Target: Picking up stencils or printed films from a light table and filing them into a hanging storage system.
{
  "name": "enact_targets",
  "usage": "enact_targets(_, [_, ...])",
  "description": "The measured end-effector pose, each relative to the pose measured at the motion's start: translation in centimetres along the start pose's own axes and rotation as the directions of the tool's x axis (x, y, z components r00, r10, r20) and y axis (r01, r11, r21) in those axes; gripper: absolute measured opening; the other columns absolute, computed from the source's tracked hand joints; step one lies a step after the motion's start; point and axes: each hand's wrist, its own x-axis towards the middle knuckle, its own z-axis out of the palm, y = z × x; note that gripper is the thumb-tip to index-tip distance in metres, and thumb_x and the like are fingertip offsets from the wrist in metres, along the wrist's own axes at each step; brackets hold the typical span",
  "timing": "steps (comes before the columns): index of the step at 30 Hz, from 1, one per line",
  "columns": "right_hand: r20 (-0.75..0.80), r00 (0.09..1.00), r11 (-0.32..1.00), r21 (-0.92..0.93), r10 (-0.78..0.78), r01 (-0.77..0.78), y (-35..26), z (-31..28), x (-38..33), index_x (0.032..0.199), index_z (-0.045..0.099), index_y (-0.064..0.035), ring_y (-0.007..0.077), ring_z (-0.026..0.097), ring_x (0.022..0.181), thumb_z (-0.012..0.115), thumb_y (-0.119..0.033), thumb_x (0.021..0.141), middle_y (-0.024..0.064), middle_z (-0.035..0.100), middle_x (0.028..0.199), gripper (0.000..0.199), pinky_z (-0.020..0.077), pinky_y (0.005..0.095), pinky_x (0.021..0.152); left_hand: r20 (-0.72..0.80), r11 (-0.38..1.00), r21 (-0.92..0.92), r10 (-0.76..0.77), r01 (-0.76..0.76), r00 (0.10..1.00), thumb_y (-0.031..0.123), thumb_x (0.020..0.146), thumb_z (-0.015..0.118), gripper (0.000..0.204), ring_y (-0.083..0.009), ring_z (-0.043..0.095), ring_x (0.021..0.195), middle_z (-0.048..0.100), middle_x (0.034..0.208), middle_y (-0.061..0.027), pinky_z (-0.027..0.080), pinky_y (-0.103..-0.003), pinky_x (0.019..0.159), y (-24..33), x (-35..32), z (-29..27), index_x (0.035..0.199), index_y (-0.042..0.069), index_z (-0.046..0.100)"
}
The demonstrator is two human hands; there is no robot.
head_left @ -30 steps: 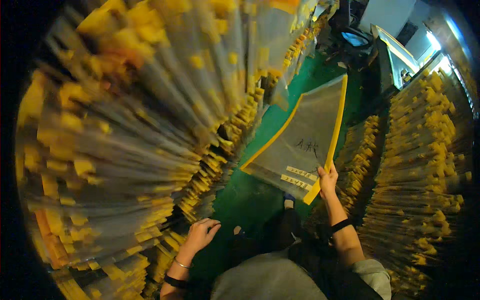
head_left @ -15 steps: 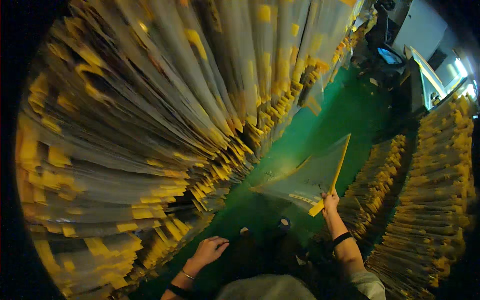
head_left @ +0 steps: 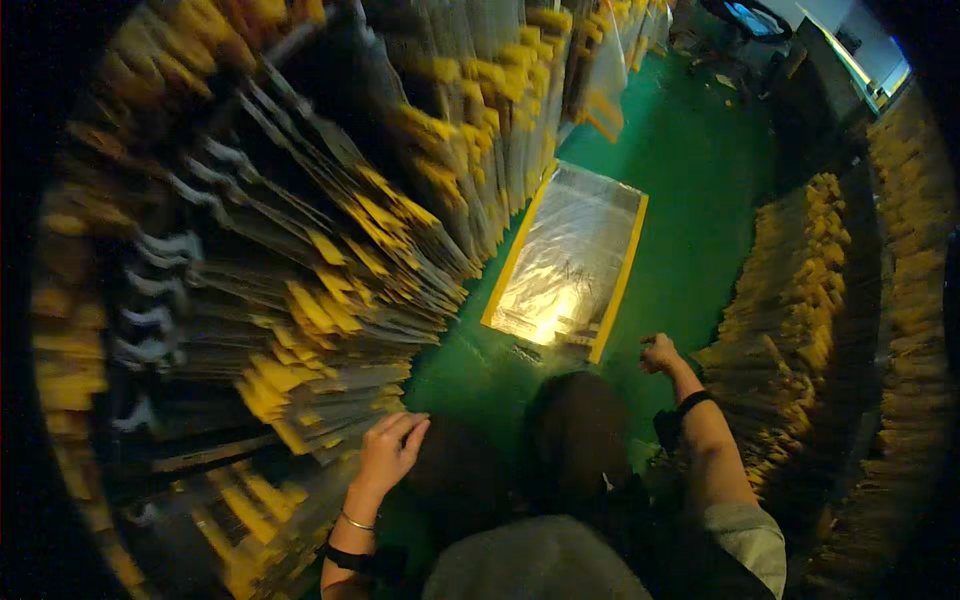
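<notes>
A rectangular see-through sheet (head_left: 574, 252) with yellow strips along its long edges lies flat on the green floor ahead of me. Glare shines near its close end, and dark handwriting marks its middle. Just right of its near corner is my right hand (head_left: 659, 354), its fingers loosely bent, apart from the sheet and holding nothing. At the lower left my left hand (head_left: 390, 450) is empty too, fingers stretched and slightly parted. It hovers close to the hanging sheets (head_left: 300, 370) with yellow edges, packed in dense rows; I cannot tell whether it touches them.
Green floor (head_left: 690, 180) runs between the rows. More packed yellow-edged sheets (head_left: 790, 320) line the right side, with another row (head_left: 905, 300) beyond. A dark object with a lit blue screen (head_left: 755, 18) stands at the far right. My knees (head_left: 575, 425) are close below the sheet.
My right hand has let go of the sheet, which now lies on the floor instead of being held up by one yellow edge. My view has dropped lower, with my knees bent.
</notes>
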Motion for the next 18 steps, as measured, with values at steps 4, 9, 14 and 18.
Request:
enact_targets(4, [-0.001, 0.97, 0.881, -0.419, -0.242, 0.22, 1.8, 0.7, 8.3, 0.116, 0.06, -0.0004, 0.0217, 0.066, 0.069, 0.06, -0.005, 0.074, 0.0147, 0.067, 0.079, 0.042, 0.054, 0.0345, 0.062, -0.166, 0.994, 0.01, 0.113, -0.113, 0.98, 0.004, 0.078, 0.068, 0.008, -0.0277, 0.064, 0.074, 0.067, 0.083, -0.0123, 0.05, -0.034, 0.066, -4.7, 1.1, 5.0, 0.085, 0.0, 0.068])
enact_targets(9, [-0.044, 0.779, 0.777, -0.134, -0.625, 0.615, -10.9, 2.3, 7.4, 0.119, 0.056, 0.001, 0.0155, 0.065, 0.076, 0.059, -0.005, 0.085, 0.0126, 0.068, 0.088, 0.034, 0.0516, 0.0279, 0.07, -0.266, 0.989, 0.037, 0.151, -0.146, 0.952, 0.002, 0.077, 0.069, 0.01, -0.0269, 0.064, 0.074, 0.067, 0.084, -0.0122, 0.05, -0.033, 0.067, -6.1, 0.5, 6.5, 0.086, 0.0, 0.067])
enact_targets(14, [-0.007, 0.312, 0.312, -0.014, -0.95, 0.95, -26.1, 4.6, -4.4, 0.116, 0.059, -0.0002, 0.0158, 0.065, 0.088, 0.058, -0.003, 0.089, 0.0115, 0.068, 0.098, 0.027, 0.0519, 0.0289, 0.077, -0.303, 0.97, 0.115, 0.239, -0.213, 0.923, 0.002, 0.074, 0.071, 0.013, -0.025, 0.063, 0.074, 0.067, 0.085, -0.0102, 0.05, -0.032, 0.066, -5.3, -0.7, 4.1, 0.087, 0.002, 0.067])
enact_targets(18, [0.115, -0.297, -0.311, -0.139, -0.948, 0.94, -32.9, 6.9, -10.6, 0.109, 0.062, -0.0079, 0.0278, 0.064, 0.081, 0.063, -0.006, 0.08, 0.0099, 0.064, 0.089, 0.03, 0.0525, 0.0338, 0.068, -0.313, 0.959, 0.18, 0.265, -0.217, 0.912, 0.002, 0.073, 0.072, 0.014, -0.024, 0.063, 0.074, 0.067, 0.087, -0.0083, 0.05, -0.032, 0.066, -5.1, -1.6, 3.6, 0.087, 0.003, 0.067])
